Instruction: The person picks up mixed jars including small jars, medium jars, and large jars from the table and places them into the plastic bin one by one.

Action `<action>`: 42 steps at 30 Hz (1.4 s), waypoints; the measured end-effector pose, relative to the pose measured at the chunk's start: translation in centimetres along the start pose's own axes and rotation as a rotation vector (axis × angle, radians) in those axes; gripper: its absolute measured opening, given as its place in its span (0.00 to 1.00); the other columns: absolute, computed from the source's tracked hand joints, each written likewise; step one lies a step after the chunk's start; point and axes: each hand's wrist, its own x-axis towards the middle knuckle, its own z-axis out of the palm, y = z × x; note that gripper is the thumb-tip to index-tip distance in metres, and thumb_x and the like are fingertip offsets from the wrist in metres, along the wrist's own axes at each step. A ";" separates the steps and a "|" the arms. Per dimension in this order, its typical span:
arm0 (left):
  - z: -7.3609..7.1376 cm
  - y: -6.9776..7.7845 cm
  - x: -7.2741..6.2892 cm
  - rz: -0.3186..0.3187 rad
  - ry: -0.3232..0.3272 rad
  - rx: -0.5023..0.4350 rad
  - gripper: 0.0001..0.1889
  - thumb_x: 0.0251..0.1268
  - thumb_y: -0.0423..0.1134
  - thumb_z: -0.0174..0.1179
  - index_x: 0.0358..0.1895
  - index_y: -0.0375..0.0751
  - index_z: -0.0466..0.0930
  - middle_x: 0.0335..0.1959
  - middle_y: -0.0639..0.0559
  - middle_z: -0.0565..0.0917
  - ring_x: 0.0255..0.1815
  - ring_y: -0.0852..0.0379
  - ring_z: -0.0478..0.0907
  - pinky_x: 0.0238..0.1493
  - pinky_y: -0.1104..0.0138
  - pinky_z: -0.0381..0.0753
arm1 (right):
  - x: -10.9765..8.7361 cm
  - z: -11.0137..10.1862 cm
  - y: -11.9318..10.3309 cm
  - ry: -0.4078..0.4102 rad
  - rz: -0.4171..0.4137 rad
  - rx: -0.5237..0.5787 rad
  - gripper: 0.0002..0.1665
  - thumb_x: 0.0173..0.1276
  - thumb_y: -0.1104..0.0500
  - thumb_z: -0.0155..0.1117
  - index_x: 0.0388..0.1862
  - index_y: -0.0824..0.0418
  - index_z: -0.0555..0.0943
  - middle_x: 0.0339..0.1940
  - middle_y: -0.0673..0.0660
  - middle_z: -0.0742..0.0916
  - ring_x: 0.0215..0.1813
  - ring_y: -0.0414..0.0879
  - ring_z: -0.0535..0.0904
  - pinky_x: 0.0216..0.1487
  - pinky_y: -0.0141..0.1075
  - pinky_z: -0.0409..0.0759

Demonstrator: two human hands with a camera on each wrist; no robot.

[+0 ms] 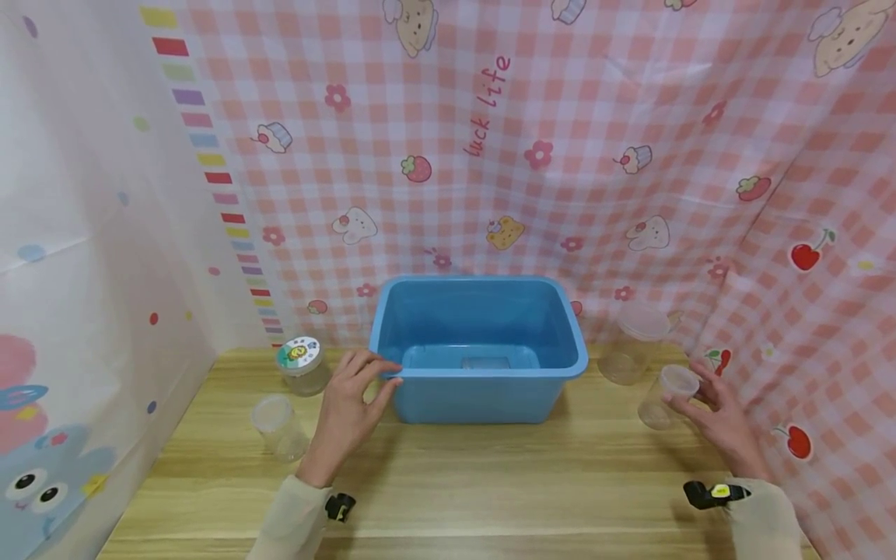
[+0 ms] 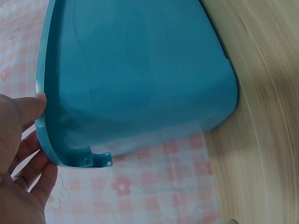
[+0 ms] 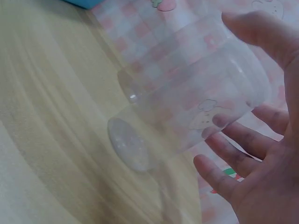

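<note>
My left hand (image 1: 350, 408) pinches the near left rim of a blue plastic tub (image 1: 483, 400), thumb on one side and fingers on the other. In the left wrist view, the thumb (image 2: 35, 107) lies against the rim close to a corner. My right hand (image 1: 724, 420) is around a small clear lidded jar (image 1: 656, 408) on the right. Its fingers are spread in the right wrist view, with fingertips right at the jar's side (image 3: 173, 121) and the thumb apart near the lid end. Behind this jar stands a larger clear jar (image 1: 623, 362).
Left of the tub stand a short jar with a printed lid (image 1: 301, 354) and a clear jar with a pale lid (image 1: 276, 424). All rests on a wooden table (image 1: 490, 490). A checked cloth (image 1: 448, 194) hangs close behind, with cloth along both sides.
</note>
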 end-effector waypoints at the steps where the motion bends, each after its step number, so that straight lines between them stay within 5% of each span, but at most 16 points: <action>1: 0.0 0.0 0.0 0.003 0.002 0.002 0.09 0.60 0.36 0.75 0.43 0.44 0.89 0.39 0.54 0.83 0.47 0.53 0.76 0.47 0.59 0.79 | 0.0 0.1 0.2 0.017 -0.002 0.011 0.52 0.71 0.56 0.70 0.84 0.62 0.51 0.49 0.21 0.75 0.50 0.16 0.71 0.43 0.18 0.76; 11: 0.0 0.1 -0.1 -0.019 -0.009 -0.004 0.08 0.62 0.38 0.74 0.44 0.44 0.89 0.40 0.54 0.84 0.48 0.54 0.76 0.48 0.59 0.80 | -0.1 0.9 0.5 0.134 0.026 0.032 0.34 0.69 0.57 0.73 0.71 0.57 0.72 0.42 0.21 0.78 0.45 0.17 0.76 0.40 0.19 0.77; 29: -0.2 0.0 -0.2 -0.033 -0.022 0.002 0.08 0.63 0.39 0.73 0.44 0.47 0.89 0.41 0.55 0.84 0.47 0.55 0.76 0.47 0.59 0.80 | -0.4 1.1 -0.5 0.096 0.084 -0.036 0.36 0.68 0.51 0.74 0.70 0.60 0.71 0.39 0.19 0.77 0.43 0.17 0.75 0.39 0.21 0.78; 42: -0.2 -0.2 -0.1 -0.027 -0.029 0.007 0.07 0.64 0.40 0.72 0.44 0.46 0.89 0.40 0.55 0.84 0.47 0.55 0.76 0.47 0.60 0.79 | -0.8 1.5 -1.6 0.099 0.037 -0.031 0.35 0.69 0.52 0.73 0.70 0.61 0.71 0.40 0.21 0.79 0.45 0.16 0.74 0.40 0.20 0.77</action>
